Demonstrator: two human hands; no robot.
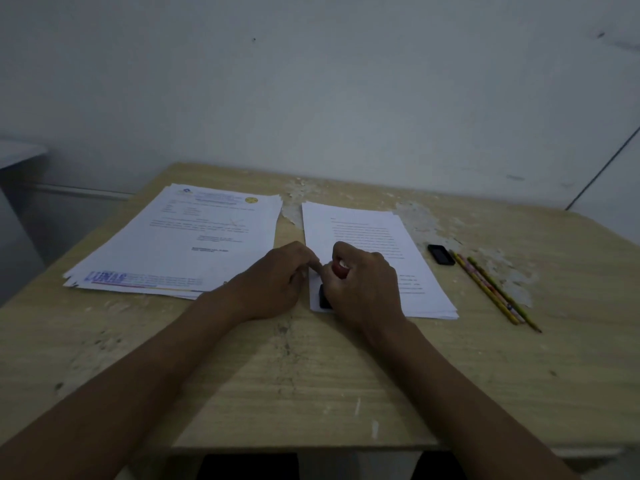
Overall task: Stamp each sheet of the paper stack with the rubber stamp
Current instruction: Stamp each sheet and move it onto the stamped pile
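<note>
Two stacks of printed paper lie on the wooden table. The right stack [374, 237] has plain text on its top sheet. My right hand [363, 289] is closed around a rubber stamp [325, 296] with a black base and a red handle, and presses it on the near left corner of that stack. Beside it, my left hand [277, 282] rests on the table with loosely curled fingers, its fingertips touching the stack's left edge near the stamp. The left stack [180, 244] shows a letterhead and a blue mark near its front edge.
A small black stamp cap or ink pad [441, 254] lies right of the right stack. Two pencils [491, 292] lie side by side further right. The table top [311, 375] is worn, with peeling patches at the back. A wall stands close behind.
</note>
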